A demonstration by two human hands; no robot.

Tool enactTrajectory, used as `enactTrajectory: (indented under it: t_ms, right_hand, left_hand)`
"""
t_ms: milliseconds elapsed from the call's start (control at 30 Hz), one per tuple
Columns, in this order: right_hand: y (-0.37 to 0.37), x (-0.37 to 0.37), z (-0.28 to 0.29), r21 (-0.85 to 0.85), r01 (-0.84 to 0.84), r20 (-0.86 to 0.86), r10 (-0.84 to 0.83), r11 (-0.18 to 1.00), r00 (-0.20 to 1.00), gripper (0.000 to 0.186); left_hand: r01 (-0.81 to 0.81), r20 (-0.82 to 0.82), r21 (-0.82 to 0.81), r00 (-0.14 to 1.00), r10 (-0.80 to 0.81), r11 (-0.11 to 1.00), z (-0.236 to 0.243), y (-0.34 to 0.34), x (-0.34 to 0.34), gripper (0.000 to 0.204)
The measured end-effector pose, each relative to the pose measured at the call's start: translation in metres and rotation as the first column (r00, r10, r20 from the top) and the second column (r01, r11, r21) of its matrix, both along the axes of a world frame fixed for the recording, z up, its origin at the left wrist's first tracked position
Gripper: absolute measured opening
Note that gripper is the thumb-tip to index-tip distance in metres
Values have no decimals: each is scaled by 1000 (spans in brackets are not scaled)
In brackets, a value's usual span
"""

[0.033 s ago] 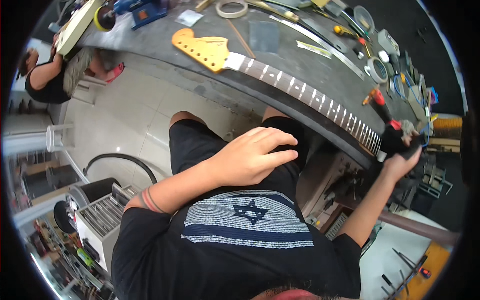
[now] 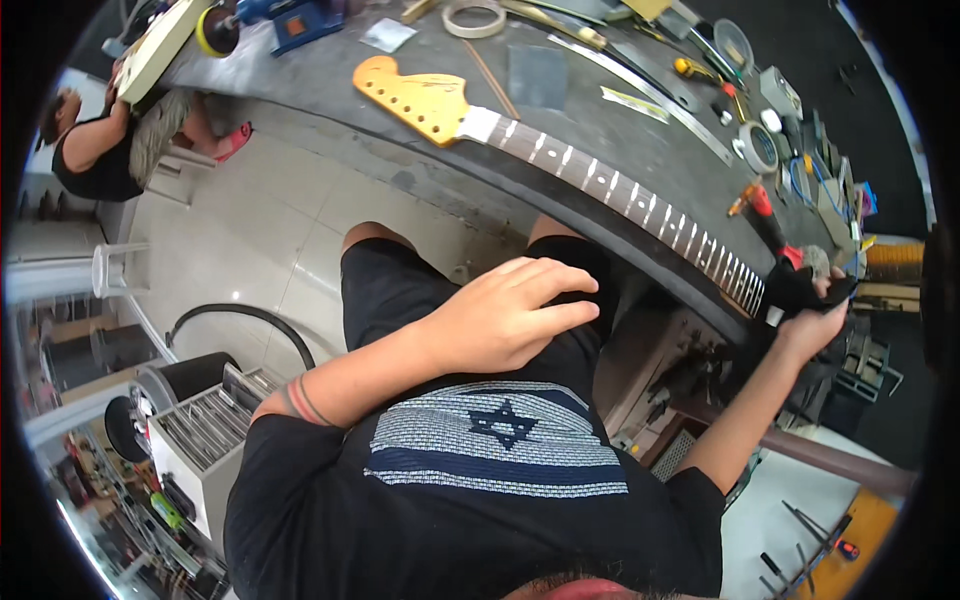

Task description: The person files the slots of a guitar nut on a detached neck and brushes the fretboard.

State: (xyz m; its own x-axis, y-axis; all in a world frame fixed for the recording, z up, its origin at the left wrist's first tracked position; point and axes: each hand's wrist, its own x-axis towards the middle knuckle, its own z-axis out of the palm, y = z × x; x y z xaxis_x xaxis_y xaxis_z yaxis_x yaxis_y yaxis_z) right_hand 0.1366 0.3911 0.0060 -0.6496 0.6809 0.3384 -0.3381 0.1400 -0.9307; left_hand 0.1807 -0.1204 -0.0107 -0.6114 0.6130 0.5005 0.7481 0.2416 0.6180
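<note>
one cluttered bench [image 2: 320,90] — guitar neck [image 2: 583,168] atop, tiled floor [image 2: 260,245] below.

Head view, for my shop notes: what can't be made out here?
In the head view:
Left hand: palm, turned away from the camera.
Right hand: fingers, partly covered by a black item.
Blue machine: far part, cut off by upper edge.
Guitar neck: underside, hidden by its own fretboard.
</note>
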Motion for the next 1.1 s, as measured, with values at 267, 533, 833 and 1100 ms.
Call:
enactTrajectory:
  t_ms: [267,533,833,1100]
  right_hand:
    - [52,-64,80,482,232,35,-283,845,958,49]
    - [0,-94,109,454,-354,357,197,818,913,54]
    - [-80,-58,113,691,-564,624,20,452,781,54]
    - [-133,2,121,720,-581,623,15,381,782,46]
  left_hand:
    - [-51,85,-8,995,52,999,-14,-28,15,50]
    - [-212,161,6,965,208,977,-16,-65,12,53]
    - [-269,174,-8,948,266,963,-9,-93,14,56]
    - [-369,166,-9,916,365,929,-15,-129,12,57]
